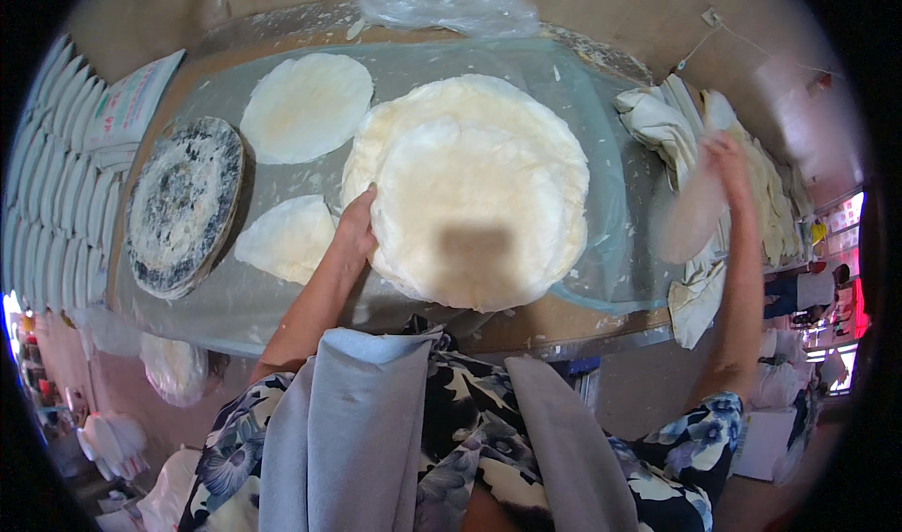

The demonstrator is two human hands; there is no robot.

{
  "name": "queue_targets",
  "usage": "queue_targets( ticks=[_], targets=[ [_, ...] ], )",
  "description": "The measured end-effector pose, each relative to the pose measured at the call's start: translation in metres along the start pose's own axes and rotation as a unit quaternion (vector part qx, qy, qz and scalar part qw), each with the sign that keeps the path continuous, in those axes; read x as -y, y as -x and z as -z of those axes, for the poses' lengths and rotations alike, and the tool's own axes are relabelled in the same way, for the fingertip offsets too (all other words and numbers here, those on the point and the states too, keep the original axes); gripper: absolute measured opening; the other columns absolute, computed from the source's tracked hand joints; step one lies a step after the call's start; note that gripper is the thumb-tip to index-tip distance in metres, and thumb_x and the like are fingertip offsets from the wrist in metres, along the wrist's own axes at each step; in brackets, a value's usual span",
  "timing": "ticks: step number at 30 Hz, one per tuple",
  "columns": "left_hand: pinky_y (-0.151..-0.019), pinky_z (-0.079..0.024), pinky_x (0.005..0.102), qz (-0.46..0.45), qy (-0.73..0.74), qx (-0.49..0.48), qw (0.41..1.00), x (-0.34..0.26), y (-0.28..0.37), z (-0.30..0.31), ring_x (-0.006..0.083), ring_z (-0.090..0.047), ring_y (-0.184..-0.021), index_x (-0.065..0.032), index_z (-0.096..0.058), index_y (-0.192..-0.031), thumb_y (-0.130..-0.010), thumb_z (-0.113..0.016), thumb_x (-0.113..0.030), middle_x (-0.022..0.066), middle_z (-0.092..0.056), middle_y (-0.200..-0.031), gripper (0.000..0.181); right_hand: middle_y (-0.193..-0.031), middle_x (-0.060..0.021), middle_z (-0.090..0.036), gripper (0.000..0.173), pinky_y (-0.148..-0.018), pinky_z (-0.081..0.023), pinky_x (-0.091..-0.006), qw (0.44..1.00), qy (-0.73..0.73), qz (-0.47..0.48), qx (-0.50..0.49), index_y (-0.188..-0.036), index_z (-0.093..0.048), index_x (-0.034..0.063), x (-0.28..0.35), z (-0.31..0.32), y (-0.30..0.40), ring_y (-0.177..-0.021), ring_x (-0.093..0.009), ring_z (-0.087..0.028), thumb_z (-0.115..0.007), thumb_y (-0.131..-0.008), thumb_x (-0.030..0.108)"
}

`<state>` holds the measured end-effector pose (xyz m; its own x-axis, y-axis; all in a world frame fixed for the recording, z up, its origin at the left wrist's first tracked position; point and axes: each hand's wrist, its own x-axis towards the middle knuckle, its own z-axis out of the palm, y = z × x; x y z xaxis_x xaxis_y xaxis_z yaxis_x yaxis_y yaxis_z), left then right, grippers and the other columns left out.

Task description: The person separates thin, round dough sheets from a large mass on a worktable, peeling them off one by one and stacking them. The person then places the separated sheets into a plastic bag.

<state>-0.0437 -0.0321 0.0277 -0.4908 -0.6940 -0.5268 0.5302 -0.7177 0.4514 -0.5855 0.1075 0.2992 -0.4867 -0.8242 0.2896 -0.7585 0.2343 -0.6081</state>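
A tall stack of thin round flatbread sheets (479, 172) stands on the plastic-covered table before me. At its left edge, my left hand (358, 223) rests with the thumb on top and the fingers at the side. Off to the right, my right hand (724, 153) holds a thin pale sheet (694, 215), blurred by motion, above the cream cloths (669, 123). One round sheet (308, 107) lies flat at the back left. A folded sheet (289, 239) lies nearer me, left of the stack. Further left sits a thick round board or pad (184, 208), black and flour-smeared.
Filled white sacks (56, 201) are piled left of the table. A bundle of clear plastic (449, 7) lies at the back edge by the wall. More pale sheets or cloths (764, 186) are heaped at far right. People (810, 291) are in the right background.
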Motion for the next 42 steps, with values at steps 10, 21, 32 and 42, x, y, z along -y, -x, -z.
queue_targets(
  ticks=[10, 21, 32, 42],
  targets=[
    [-0.084, -0.051, 0.0377, -0.068, -0.044, 0.097, 0.992, -0.004, 0.019, 0.003, 0.0280, -0.061, -0.095, 0.0076, -0.049, -0.115, -0.082, -0.044, 0.001, 0.0200, -0.058, -0.109, 0.034, -0.078, -0.0157, -0.058, 0.010, -0.067, -0.044, -0.0418, 0.904, -0.320, -0.054, 0.278, -0.081, -0.057, 0.0049, 0.122, -0.358, 0.192, -0.075, -0.035, -0.056, -0.055, -0.077, 0.013],
    [-0.071, -0.050, 0.0317, -0.128, -0.265, 0.052, 0.954, 0.017, 0.010, -0.007, 0.0208, -0.061, -0.081, 0.0029, -0.057, -0.107, -0.082, -0.052, -0.002, 0.0112, -0.062, -0.094, 0.026, -0.094, -0.0067, -0.061, 0.026, -0.071, -0.045, -0.0293, 0.895, -0.312, -0.099, 0.302, -0.101, -0.058, 0.0006, 0.167, -0.378, 0.209, -0.083, -0.015, -0.057, -0.061, -0.080, 0.015],
    [-0.075, -0.052, 0.0376, -0.043, -0.163, 0.027, 0.985, 0.000, 0.032, -0.031, 0.0246, -0.062, -0.085, 0.0048, -0.053, -0.110, -0.082, -0.057, -0.008, 0.0150, -0.062, -0.099, 0.031, -0.091, -0.0078, -0.064, 0.031, -0.073, -0.048, -0.0299, 0.791, -0.552, -0.158, 0.213, -0.102, -0.058, -0.0010, 0.139, -0.341, 0.173, -0.079, -0.017, -0.060, -0.060, -0.072, 0.003],
    [-0.081, -0.051, 0.0445, -0.029, -0.204, -0.008, 0.979, -0.009, 0.011, 0.004, 0.0310, -0.062, -0.092, 0.0052, -0.050, -0.114, -0.084, -0.057, -0.014, 0.0182, -0.061, -0.105, 0.036, -0.094, -0.0107, -0.065, 0.035, -0.075, -0.051, -0.0306, 0.816, -0.487, -0.163, 0.266, -0.105, -0.058, -0.0011, 0.050, -0.217, 0.106, -0.079, -0.018, -0.063, -0.060, -0.070, 0.000]
  ],
)
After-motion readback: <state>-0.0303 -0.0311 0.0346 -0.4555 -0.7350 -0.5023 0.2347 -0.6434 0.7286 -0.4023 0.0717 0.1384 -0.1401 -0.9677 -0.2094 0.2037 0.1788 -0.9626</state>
